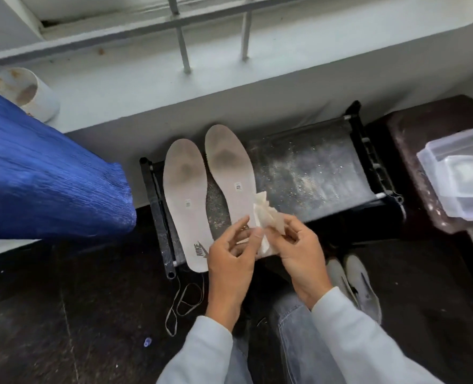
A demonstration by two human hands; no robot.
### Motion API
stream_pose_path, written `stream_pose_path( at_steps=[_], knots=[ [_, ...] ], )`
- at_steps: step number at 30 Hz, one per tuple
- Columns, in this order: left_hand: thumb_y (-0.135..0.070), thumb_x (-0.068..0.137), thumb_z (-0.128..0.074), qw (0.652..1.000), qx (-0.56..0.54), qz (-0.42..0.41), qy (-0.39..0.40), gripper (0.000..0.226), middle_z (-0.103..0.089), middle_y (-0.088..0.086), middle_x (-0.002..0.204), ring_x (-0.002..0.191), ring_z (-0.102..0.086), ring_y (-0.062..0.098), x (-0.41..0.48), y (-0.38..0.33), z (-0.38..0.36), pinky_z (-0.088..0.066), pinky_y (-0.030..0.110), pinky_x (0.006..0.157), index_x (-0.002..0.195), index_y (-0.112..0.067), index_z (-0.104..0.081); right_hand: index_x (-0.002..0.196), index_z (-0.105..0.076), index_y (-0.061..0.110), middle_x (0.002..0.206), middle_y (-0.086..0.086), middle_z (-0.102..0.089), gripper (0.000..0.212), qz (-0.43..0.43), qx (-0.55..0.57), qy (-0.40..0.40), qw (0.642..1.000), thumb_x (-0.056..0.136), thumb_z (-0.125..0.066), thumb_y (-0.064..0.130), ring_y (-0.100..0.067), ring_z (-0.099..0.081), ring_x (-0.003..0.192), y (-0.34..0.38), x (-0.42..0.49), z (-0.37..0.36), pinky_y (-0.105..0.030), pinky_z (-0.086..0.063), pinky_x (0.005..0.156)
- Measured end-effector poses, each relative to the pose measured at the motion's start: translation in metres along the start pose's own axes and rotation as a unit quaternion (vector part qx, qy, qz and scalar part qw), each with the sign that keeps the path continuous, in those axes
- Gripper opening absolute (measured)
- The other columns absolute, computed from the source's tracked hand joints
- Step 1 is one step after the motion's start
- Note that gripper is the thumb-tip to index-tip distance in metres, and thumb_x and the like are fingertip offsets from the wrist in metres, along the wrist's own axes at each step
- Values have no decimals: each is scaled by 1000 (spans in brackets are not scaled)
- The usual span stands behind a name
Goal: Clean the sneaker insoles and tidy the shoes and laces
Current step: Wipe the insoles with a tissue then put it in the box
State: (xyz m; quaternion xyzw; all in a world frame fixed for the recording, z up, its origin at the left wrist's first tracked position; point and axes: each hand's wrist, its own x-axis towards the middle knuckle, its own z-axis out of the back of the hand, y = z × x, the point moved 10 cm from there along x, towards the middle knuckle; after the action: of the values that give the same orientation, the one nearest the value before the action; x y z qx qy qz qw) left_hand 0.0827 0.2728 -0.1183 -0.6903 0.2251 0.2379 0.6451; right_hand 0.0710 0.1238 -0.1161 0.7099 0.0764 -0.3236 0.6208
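Observation:
Two white insoles lie side by side on a dusty black rack (307,173), toes pointing away: the left insole (186,200) shows a grey logo at its heel, the right insole (229,173) has its heel hidden behind my hands. Both have dark smudges at the forefoot. My left hand (232,256) and my right hand (299,245) together pinch a crumpled white tissue (265,217) just above the right insole's heel. A pair of grey sneakers (354,284) stands on the dark floor under my right forearm. A loose lace (185,303) lies on the floor below the rack.
A blue cloth (44,178) hangs in at the left. A stained white cup (24,92) sits on the pale ledge (229,87) below window bars. A clear plastic tub (462,173) rests on a dark stool (412,151) at the right.

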Motion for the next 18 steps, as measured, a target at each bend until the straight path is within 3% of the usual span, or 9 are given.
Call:
stream_pose_path(
  at_steps=[4,6,9,14,18],
  knots=[
    [-11,89,-75,999,41,-27,24,24,-80,-1,99,90,-76,8,-14,13,-9,-58,17,79,109,-23,-77,105,-73,16,101,-6,-75,17,-3,3,-33,999,89,-70,12,-18,-71,96,-9,-33,22,-32,-57,85],
    [-5,89,-73,998,43,-26,42,22,-80,0,100,91,-75,7,-20,23,-18,-57,15,79,107,-19,-77,104,-73,18,101,-3,-76,16,-8,-2,-55,998,91,-67,10,-16,-71,97,-15,-45,37,-29,-57,85],
    [-6,90,-73,996,58,-13,73,24,-80,-1,101,93,-76,10,-27,38,-33,-60,20,81,110,-19,-77,101,-73,23,100,1,-76,17,-17,-6,-84,996,93,-65,10,-15,-72,96,-21,-58,59,-29,-56,84],
    [-16,89,-75,989,83,21,120,20,-80,-2,99,94,-77,13,-45,56,-55,-63,42,89,107,-24,-78,104,-71,23,101,2,-76,18,-47,-10,-94,994,93,-64,11,-14,-72,96,-31,-76,85,-31,-56,85],
    [-20,86,-79,989,108,6,102,10,-80,-5,91,89,-76,10,-58,60,-65,-63,38,86,94,-26,-79,104,-71,25,101,4,-76,16,-35,-26,-97,994,92,-66,16,-11,-72,96,-31,-95,102,-27,-57,83]
  ],
)
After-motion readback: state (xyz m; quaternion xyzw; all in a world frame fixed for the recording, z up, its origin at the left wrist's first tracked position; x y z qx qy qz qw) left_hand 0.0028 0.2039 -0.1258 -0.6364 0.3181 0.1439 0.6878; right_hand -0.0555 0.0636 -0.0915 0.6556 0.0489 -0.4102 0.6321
